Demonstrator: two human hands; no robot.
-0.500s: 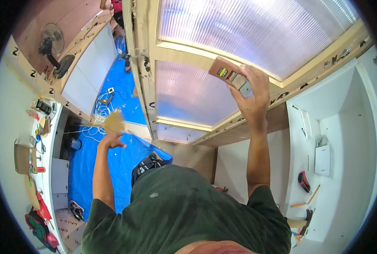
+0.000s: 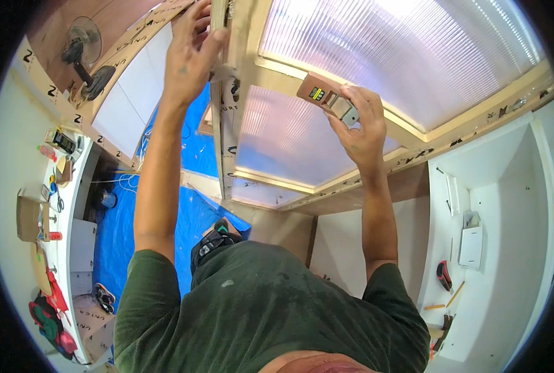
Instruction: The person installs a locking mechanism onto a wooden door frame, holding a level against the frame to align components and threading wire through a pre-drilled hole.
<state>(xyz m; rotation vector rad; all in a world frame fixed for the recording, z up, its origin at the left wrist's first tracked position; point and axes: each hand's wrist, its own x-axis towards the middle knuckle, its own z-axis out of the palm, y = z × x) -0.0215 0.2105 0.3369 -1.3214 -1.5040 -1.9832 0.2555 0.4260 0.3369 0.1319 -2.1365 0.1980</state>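
Note:
My right hand (image 2: pixel 365 127) grips a small wooden hand plane (image 2: pixel 321 94), a brown block with a metal blade showing near my fingers. It is held up in front of a pale wooden door (image 2: pixel 277 79) with ribbed translucent panels (image 2: pixel 401 53). Raised at the upper left, my left hand (image 2: pixel 191 59) has its fingers bent around the door's edge strip (image 2: pixel 219 15), the thumb on the near face. Its fingertips are partly hidden at the edge.
A white shelf (image 2: pixel 81 180) on the left carries scissors (image 2: pixel 60 202) and several small items. A fan (image 2: pixel 84 59) stands beyond. Blue sheeting (image 2: pixel 128 248) covers the floor. The white cabinet (image 2: pixel 507 205) on the right holds a utility knife (image 2: pixel 443 275) and pencils (image 2: pixel 455 294).
My left hand has risen from low beside the blue sheeting to the door's edge. A blurred tan thing near it is no longer visible. The plane has shifted slightly left.

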